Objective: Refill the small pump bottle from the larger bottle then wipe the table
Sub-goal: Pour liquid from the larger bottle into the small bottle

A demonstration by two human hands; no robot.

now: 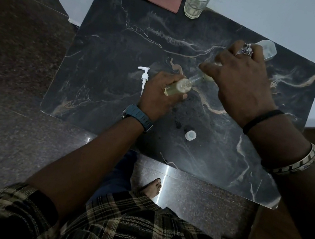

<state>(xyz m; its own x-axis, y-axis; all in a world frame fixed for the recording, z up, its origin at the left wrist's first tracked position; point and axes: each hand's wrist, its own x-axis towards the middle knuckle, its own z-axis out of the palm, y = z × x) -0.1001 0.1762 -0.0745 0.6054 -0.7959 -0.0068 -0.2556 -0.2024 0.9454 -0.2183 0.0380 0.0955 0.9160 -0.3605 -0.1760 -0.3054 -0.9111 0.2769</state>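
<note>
Clear small bottle (178, 87) lies gripped within left fingers (181, 97).

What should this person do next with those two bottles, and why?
Probably keep the larger bottle tipped in the right hand, its neck at the small bottle's mouth. The left hand grips that bottle, and the pump still lies aside.

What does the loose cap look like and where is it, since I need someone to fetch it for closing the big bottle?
On the dark marble table, look near its front edge, just right of the left hand's watch-strapped wrist. The small white cap lies alone there. Unlike the white pump head farther left, it is short, round, with no long tube.
</note>
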